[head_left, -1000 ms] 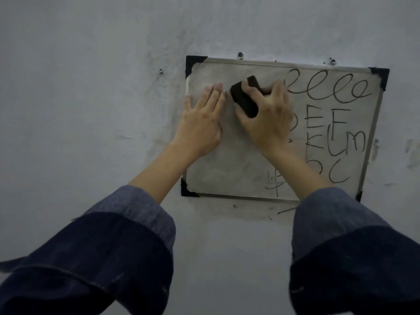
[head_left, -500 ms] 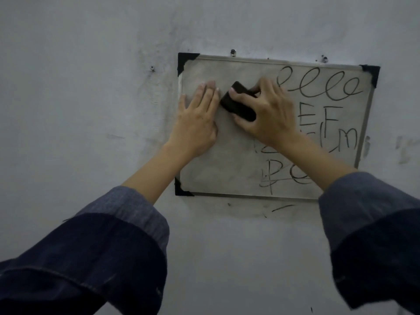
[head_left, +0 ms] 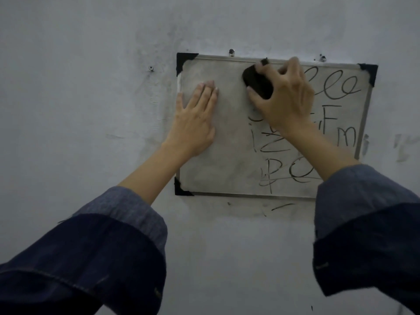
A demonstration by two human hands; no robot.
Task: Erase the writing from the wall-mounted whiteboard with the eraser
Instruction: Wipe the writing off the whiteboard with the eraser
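The black eraser [head_left: 258,83] is pressed against the whiteboard [head_left: 229,160] near the middle of its top edge, gripped by the right hand [head_left: 284,98] with fingers and thumb curled round it. The writing [head_left: 318,133] is seen on the board's right half; the left half is smeared grey. The left hand [head_left: 196,119] is laid flat on the board's left part, fingers straight and together. Dark denim sleeves [head_left: 102,258] are rolled back. The board is fixed to a scuffed grey wall [head_left: 79,87].

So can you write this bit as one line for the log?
left hand: flat on grey wall-mounted whiteboard | right hand: grips black eraser near top edge | black writing: remains on right side
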